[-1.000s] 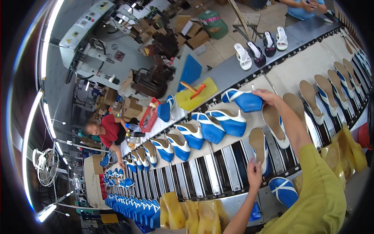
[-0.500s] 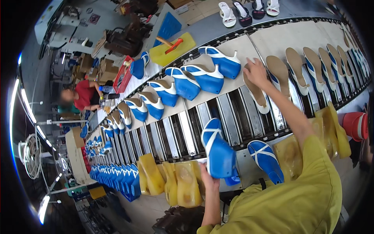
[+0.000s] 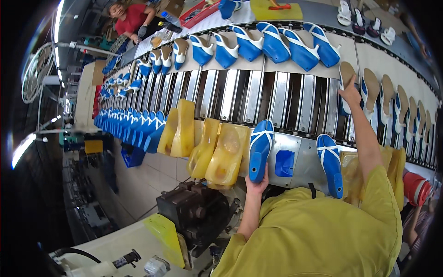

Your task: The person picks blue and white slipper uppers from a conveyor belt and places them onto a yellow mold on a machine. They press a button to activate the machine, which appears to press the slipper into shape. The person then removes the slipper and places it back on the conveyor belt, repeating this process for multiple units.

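Observation:
My left hand [image 3: 257, 184] is closed round the heel end of a blue shoe last [image 3: 261, 150] with white crossed straps on it, toe pointing at the conveyor. My right hand [image 3: 351, 94], reaching across the rollers, has its thumb and fingers on a blue-and-white shoe [image 3: 347, 71] with a tan sole showing. Some of those fingers are hidden. Right of it stands a row of similar tan-soled shoes [image 3: 370, 87]. Another strapped blue last [image 3: 329, 161] lies on the near metal ledge, to the right of a small blue tray [image 3: 284, 162].
A roller conveyor [image 3: 226, 97] runs across, with blue-and-white shoes [image 3: 274, 44] on its far side. Yellow translucent moulds [image 3: 226, 154] and a row of blue lasts [image 3: 147, 127] line the near side. A dark machine [image 3: 191, 205] stands lower left. A person in red [image 3: 134, 21] is beyond.
My view has turned. The last in my left hand has come lower and nearer my body, its straps now facing up. My right hand remains at a tan-soled shoe, which now shows its blue side.

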{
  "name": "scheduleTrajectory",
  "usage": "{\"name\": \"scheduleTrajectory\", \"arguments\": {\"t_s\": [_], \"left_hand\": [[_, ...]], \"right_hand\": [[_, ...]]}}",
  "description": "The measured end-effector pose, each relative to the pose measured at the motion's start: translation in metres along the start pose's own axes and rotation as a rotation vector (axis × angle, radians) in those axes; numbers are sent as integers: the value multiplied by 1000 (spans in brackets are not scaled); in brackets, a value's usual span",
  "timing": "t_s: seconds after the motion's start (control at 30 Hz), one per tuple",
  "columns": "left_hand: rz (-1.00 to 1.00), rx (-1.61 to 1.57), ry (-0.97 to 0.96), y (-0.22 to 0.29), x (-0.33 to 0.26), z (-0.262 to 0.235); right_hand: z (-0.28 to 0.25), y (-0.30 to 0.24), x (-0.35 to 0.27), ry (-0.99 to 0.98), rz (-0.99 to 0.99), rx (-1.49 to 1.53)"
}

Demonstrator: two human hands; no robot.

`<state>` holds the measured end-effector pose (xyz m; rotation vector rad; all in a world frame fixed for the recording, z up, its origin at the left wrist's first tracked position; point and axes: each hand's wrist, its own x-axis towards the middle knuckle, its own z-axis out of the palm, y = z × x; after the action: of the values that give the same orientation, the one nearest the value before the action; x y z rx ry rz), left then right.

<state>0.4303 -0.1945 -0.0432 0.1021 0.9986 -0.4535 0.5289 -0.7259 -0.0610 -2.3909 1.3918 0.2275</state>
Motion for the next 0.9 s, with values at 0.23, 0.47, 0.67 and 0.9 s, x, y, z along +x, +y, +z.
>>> {"name": "scheduleTrajectory", "arguments": {"t_s": [0.23, 0.47, 0.67, 0.9], "left_hand": [[98, 108, -79, 9, -28, -2], [-170, 760, 16, -33, -66, -27], [127, 1313, -449, -109, -28, 112], [-146, 650, -584, -73, -25, 123]], "right_hand": [[0, 56, 21, 79, -191, 278], [-47, 154, 40, -191, -503, 585], [-80, 50, -159, -957, -560, 1370], [-69, -99, -322, -615, -531, 290]]}}
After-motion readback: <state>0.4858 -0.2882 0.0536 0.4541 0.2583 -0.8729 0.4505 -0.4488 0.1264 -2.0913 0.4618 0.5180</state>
